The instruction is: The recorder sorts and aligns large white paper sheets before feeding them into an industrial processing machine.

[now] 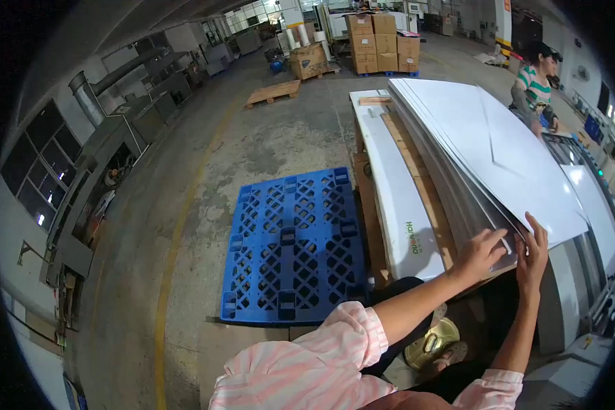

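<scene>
A tall stack of large white sheets (526, 157) rises to my right, and its upper sheets bow up and apart at the near edge. My right hand (531, 256) is at that near edge, fingers over the top sheet's rim and the thumb side hidden beneath, pinching it. Just left of it, my left hand (478, 260) rests against the edges of the lower sheets, fingers stretched and somewhat apart. Wooden strips (417, 174) run along the stack's left side, on top of a white printed board (396, 198).
A blue plastic pallet (287, 239) lies on the floor left of the stack. Farther off are a wooden pallet (273, 92) and stacked cartons (374, 44). A person in a striped top (536, 89) stands beyond the stack by a machine (574, 147). A gold-coloured round base (430, 344) is near my feet.
</scene>
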Tool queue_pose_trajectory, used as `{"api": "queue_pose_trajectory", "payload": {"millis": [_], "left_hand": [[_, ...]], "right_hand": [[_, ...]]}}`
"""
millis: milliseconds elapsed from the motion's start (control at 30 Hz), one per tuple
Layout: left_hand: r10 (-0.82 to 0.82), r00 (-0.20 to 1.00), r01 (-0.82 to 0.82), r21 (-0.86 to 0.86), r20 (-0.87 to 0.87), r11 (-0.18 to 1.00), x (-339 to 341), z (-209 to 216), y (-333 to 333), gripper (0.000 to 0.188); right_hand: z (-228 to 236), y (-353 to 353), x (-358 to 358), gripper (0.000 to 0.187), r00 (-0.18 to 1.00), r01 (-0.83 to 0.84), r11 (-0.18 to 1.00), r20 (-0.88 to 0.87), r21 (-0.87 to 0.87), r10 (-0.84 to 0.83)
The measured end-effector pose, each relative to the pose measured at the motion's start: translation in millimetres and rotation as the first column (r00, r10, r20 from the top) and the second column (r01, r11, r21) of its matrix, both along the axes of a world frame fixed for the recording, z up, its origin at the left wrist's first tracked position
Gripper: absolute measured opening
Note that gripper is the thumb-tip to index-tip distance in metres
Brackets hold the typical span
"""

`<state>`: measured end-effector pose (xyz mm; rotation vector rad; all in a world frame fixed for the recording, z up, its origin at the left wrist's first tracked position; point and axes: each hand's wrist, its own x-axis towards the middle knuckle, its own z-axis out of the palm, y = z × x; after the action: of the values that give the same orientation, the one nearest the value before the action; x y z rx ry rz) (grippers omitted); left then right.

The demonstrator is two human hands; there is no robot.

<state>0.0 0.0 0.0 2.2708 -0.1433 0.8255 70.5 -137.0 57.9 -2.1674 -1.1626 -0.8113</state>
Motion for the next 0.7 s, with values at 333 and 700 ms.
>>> {"api": "queue_pose_trajectory", "payload": {"millis": [333,700], "left_hand": [[-0.318,0.934,0.17,-0.985,0.165,-0.012,12.5,0.0,6.4,0.064],[-0.34,0.929,0.167,-0.985,0.143,0.043,14.6,2.3,2.7,0.039]], "right_hand": [[-6.2,6.3,-2.7,0.02,1.0,0.005,1.0,-0.003,0.004,-0.005],[-4.8,0.5,-3.4,0.033,0.986,-0.006,0.996,0.164,-0.086,0.021]]}}
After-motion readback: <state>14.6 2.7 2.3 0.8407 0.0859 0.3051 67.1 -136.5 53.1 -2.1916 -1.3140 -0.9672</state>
